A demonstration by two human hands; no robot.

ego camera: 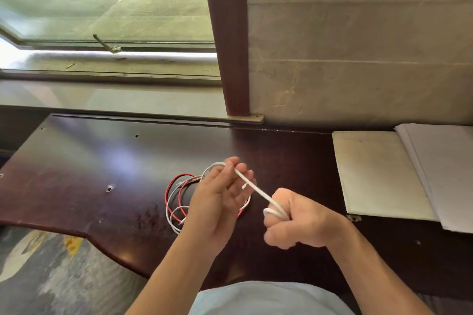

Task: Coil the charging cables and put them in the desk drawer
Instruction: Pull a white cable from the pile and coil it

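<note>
White cable stretched taut above the dark bench, looped over the fingers of the left hand and wound around a finger of the right hand, fist closed on it. Red and white wires loose on the bench under the left hand, well back from the curved front edge. Bare room to the left; papers near the right.
</note>
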